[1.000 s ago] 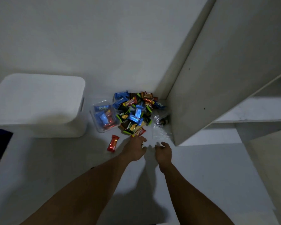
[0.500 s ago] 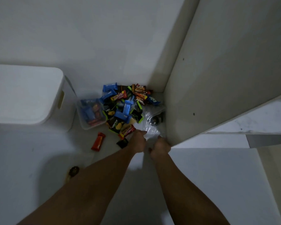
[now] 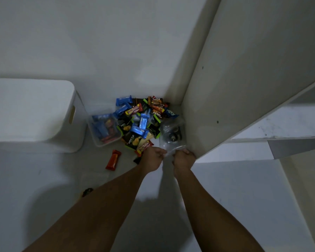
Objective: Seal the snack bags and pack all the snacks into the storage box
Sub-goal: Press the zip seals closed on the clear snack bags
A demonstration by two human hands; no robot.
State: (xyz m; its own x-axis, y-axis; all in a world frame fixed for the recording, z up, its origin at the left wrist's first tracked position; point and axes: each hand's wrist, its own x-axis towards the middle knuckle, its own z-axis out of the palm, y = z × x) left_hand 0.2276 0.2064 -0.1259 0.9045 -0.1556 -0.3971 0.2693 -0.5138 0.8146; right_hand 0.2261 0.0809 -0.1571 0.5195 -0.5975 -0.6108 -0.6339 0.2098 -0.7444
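Observation:
A clear plastic bag with dark round snacks inside lies in the floor corner against a cream panel. My left hand and my right hand both pinch its near edge, fingers curled. A heap of wrapped snacks in blue, black-green and orange wrappers lies to the left of the bag. A second clear bag filled with blue and red snacks rests beside the heap. The white storage box, lid on, stands at the far left.
A red wrapped snack lies alone on the floor near my left hand. A small dark snack peeks out by my left forearm. The cream panel rises on the right, and a white wall stands behind.
Both hands moved forward from the bare floor to the clear bag's near edge and took hold of it. The view shifted closer toward the corner.

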